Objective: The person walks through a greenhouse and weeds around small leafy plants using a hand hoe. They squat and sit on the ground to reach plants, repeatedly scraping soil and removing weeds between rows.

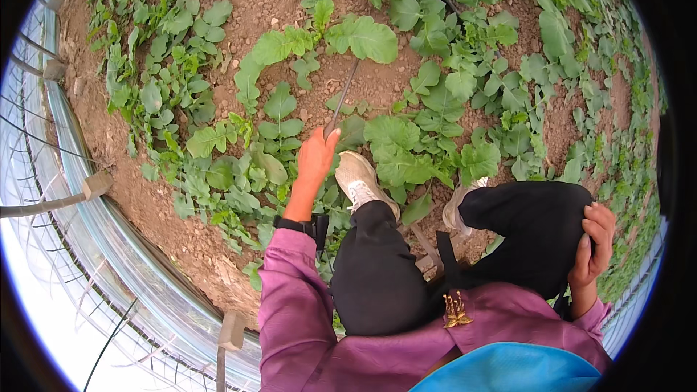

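My left hand [317,155] is closed around the handle end of a thin, dark metal tool [343,97]. The tool reaches away from me over bare soil, and its far end is hidden under a broad leaf of a green leafy plant [362,38]. More lobed leaves lie around the hand, and a light-coloured shoe [356,177] is just to its right. My right hand [596,242] rests on my bent right knee in black trousers [528,218], its fingers curled over the cloth, with no tool seen in it.
Leafy plants [163,81] grow in rows on the left and in a dense bed [506,87] on the right. Clear plastic sheeting [109,218] with poles and blocks [98,185] edges the soil at the left. Part of a wooden seat [427,247] shows between my legs.
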Action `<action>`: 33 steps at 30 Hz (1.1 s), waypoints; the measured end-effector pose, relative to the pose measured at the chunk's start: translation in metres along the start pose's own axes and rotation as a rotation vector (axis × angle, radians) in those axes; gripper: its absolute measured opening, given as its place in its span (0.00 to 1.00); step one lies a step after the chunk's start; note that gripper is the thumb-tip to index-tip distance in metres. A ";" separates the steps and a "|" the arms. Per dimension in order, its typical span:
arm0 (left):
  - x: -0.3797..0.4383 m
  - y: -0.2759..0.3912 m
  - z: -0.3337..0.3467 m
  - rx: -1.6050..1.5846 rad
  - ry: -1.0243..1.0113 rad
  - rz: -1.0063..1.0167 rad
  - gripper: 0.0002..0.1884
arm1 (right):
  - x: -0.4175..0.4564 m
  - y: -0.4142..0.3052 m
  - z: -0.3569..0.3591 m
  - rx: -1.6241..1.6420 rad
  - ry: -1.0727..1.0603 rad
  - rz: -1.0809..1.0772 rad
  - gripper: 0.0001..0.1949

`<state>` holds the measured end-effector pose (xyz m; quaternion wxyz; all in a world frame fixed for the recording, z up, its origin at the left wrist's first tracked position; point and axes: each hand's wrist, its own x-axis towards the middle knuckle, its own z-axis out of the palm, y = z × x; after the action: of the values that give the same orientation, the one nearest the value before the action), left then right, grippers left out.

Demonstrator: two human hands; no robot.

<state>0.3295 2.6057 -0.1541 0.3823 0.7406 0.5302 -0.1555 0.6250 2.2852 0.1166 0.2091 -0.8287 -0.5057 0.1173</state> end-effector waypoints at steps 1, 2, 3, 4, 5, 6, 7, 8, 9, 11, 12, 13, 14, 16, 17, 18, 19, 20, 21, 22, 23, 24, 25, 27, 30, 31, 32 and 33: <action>-0.010 -0.003 0.004 0.026 0.003 -0.037 0.25 | 0.000 0.001 0.000 0.000 -0.002 0.003 0.09; -0.013 -0.003 0.007 0.053 0.005 -0.072 0.24 | -0.001 0.001 0.000 -0.002 -0.004 0.007 0.09; -0.013 -0.003 0.009 0.032 0.017 -0.083 0.25 | 0.000 0.002 0.000 0.001 -0.005 0.003 0.09; -0.011 -0.001 0.014 0.012 0.028 -0.092 0.25 | 0.000 0.003 0.000 0.001 -0.005 0.001 0.09; -0.008 0.003 0.018 -0.008 0.038 -0.100 0.25 | -0.001 0.003 0.000 0.001 -0.005 0.000 0.09; -0.002 0.011 0.020 -0.003 0.053 -0.109 0.25 | 0.000 0.003 0.000 0.001 -0.010 -0.001 0.09; 0.006 0.019 0.020 -0.017 0.060 -0.103 0.25 | 0.001 0.003 0.000 0.000 -0.014 -0.002 0.09; 0.014 0.029 0.017 -0.026 0.072 -0.098 0.25 | 0.001 0.004 0.000 0.004 -0.016 -0.004 0.09; 0.023 0.039 0.013 -0.035 0.083 -0.093 0.25 | 0.001 0.006 0.000 0.007 -0.020 -0.006 0.09; 0.047 0.058 0.009 -0.067 0.098 -0.085 0.25 | 0.003 0.004 -0.001 -0.010 -0.032 -0.008 0.09; 0.059 0.067 0.005 -0.077 0.112 -0.082 0.25 | 0.004 0.004 -0.001 -0.004 -0.031 -0.003 0.09; 0.071 0.074 0.002 -0.082 0.131 -0.065 0.25 | 0.003 0.006 -0.001 0.001 -0.031 0.004 0.09; 0.083 0.082 0.000 -0.087 0.149 -0.049 0.25 | 0.002 0.007 -0.001 0.007 -0.031 0.010 0.09; 0.103 0.093 -0.006 -0.077 0.177 -0.034 0.24 | 0.002 0.008 -0.001 0.007 -0.022 0.018 0.09; 0.111 0.097 -0.009 -0.059 0.186 -0.036 0.24 | 0.002 0.009 -0.001 0.007 -0.018 0.022 0.09; 0.118 0.104 -0.012 -0.041 0.192 -0.036 0.24 | 0.002 0.011 -0.002 0.016 -0.018 0.026 0.09; 0.124 0.111 -0.015 -0.043 0.203 -0.042 0.24 | 0.003 0.013 -0.002 0.025 -0.018 0.030 0.09; 0.131 0.118 -0.019 -0.045 0.214 -0.048 0.24 | 0.003 0.016 -0.002 0.034 -0.018 0.035 0.09; 0.136 0.123 -0.021 -0.052 0.221 -0.057 0.24 | 0.005 0.016 -0.003 0.033 -0.023 0.041 0.09; 0.145 0.127 -0.022 -0.045 0.234 -0.038 0.24 | 0.007 0.016 -0.003 0.033 -0.027 0.049 0.09; 0.154 0.132 -0.025 -0.056 0.254 -0.019 0.26 | 0.009 0.016 -0.004 0.033 -0.031 0.056 0.09; 0.162 0.138 -0.027 -0.066 0.272 0.002 0.27 | 0.011 0.016 -0.003 0.043 -0.031 0.061 0.08; 0.169 0.144 -0.029 -0.076 0.291 0.022 0.28 | 0.013 0.016 -0.003 0.054 -0.029 0.065 0.08; 0.184 0.153 -0.034 -0.096 0.293 0.036 0.30 | 0.015 0.016 -0.002 0.061 -0.029 0.067 0.08; 0.203 0.162 -0.041 -0.093 0.270 0.096 0.31 | 0.016 0.016 -0.003 0.056 -0.026 0.063 0.08; 0.203 0.162 -0.040 -0.090 0.245 0.109 0.31 | 0.016 0.016 -0.003 0.057 -0.023 0.065 0.08; 0.202 0.162 -0.037 -0.087 0.220 0.121 0.31 | 0.015 0.016 -0.003 0.058 -0.020 0.066 0.08; 0.199 0.166 -0.034 -0.083 0.192 0.139 0.32 | 0.014 0.015 -0.003 0.059 -0.015 0.068 0.08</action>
<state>0.5506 2.7391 -0.1912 0.3699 0.7705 0.5180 -0.0349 0.6450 2.2911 0.1125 0.2254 -0.8381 -0.4751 0.1452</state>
